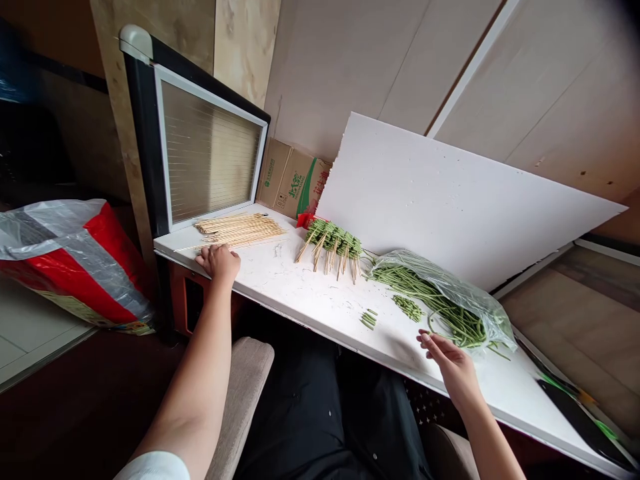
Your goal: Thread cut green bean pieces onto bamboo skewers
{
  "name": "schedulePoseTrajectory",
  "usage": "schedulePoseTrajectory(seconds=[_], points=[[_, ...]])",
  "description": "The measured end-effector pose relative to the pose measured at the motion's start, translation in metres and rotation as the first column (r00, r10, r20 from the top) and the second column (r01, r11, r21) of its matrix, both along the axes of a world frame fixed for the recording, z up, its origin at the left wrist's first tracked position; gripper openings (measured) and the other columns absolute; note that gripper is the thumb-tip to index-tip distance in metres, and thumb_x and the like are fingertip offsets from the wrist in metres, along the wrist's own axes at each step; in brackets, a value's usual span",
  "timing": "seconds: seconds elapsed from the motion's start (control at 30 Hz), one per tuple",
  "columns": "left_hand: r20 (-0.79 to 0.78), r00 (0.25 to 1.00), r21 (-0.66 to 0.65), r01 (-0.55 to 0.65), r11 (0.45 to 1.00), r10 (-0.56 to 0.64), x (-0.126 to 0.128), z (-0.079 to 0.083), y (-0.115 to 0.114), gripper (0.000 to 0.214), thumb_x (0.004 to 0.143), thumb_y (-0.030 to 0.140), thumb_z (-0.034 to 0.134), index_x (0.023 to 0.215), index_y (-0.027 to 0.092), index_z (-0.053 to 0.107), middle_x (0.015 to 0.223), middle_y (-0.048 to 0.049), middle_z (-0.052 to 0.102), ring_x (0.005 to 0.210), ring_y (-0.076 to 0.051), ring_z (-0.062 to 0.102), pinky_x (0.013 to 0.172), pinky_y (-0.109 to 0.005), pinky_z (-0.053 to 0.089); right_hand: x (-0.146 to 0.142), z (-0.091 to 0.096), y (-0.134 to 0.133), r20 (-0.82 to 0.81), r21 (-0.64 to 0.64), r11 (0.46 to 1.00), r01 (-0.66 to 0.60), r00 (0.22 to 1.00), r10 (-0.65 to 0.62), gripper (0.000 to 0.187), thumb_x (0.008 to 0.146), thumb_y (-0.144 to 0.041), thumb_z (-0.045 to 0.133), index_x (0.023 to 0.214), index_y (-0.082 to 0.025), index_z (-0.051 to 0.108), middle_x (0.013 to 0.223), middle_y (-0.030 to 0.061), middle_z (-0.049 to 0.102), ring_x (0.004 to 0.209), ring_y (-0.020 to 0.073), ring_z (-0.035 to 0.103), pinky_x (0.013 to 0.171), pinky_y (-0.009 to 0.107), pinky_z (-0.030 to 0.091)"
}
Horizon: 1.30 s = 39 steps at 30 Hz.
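Note:
My left hand (pixel 219 262) rests at the near edge of a pile of bamboo skewers (pixel 245 229). Its fingers are curled, and a thin skewer sticks out to the left by the fingertips. Over the table's front part hovers my right hand (pixel 450 363), fingers loosely stretched with nothing visible in them. Just beyond it lie a small heap of cut green bean pieces (pixel 407 308) and a short row of cut pieces (pixel 369 319). Long green beans (pixel 425 290) spill from a clear plastic bag (pixel 463 293). Finished bean skewers (pixel 333 243) are stacked mid-table.
The white table (pixel 300 300) has a cardboard box (pixel 293 177) and a leaning white board (pixel 440 193) behind it. A framed glass partition (pixel 210 150) stands at the left end. A red and clear bag (pixel 100 267) sits left of the table; a black object (pixel 580 417) lies far right.

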<state>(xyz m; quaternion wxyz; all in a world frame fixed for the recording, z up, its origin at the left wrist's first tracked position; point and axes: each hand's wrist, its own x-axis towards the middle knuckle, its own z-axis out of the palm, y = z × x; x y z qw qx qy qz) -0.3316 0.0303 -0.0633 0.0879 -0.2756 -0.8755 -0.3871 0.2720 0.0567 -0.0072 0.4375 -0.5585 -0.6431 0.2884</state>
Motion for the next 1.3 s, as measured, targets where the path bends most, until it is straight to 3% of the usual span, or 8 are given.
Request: schedulePoseTrajectory(seconds=[0.47,0.7,1.1,1.3], points=[[0.022,0.998,0.019,-0.055,0.998,0.055,0.001,0.000,0.000,0.029,0.086,0.024,0.055,0.097,0.019,0.081,0.104,-0.0187,0.072,0.118,-0.040,0.050,0.101,-0.055,0.033,-0.006,-0.010,-0.002,0.009,0.007,0.996,-0.084,0.996,0.084,0.055,0.076,-0.068,0.079,0.098,-0.017,0.083,0.113,0.0168,0.079,0.089,0.0282,0.071,0.066,0.034,0.058],[0.088,0.996,-0.032,-0.017,0.999,0.020,-0.005,0.003,0.001,0.020,0.083,0.033,0.069,0.089,0.019,0.081,0.116,-0.0196,0.068,0.124,-0.043,0.047,0.104,-0.057,0.033,-0.010,-0.007,-0.005,-0.013,-0.011,0.994,-0.106,0.994,0.106,0.053,0.076,-0.067,0.080,0.094,-0.018,0.083,0.112,0.0153,0.079,0.088,0.0267,0.070,0.067,0.034,0.057],[0.074,0.995,-0.129,-0.053,0.990,0.063,0.001,0.006,0.007,0.026,0.091,0.031,0.061,0.097,0.012,0.077,0.127,-0.0248,0.063,0.128,-0.044,0.043,0.106,-0.056,0.033,-0.013,0.000,-0.009,-0.033,-0.034,0.994,-0.104,0.994,0.103,0.050,0.076,-0.064,0.082,0.096,-0.018,0.083,0.109,0.0150,0.079,0.088,0.0264,0.068,0.068,0.033,0.055],[0.093,0.995,-0.088,-0.019,0.996,0.027,-0.001,0.007,0.003,0.021,0.092,0.030,0.063,0.095,0.017,0.079,0.117,-0.0144,0.071,0.125,-0.038,0.045,0.107,-0.053,0.032,-0.015,-0.001,-0.009,-0.025,-0.038,0.995,-0.097,0.995,0.096,0.053,0.074,-0.066,0.082,0.093,-0.017,0.083,0.107,0.0153,0.079,0.088,0.0276,0.068,0.067,0.033,0.055]])
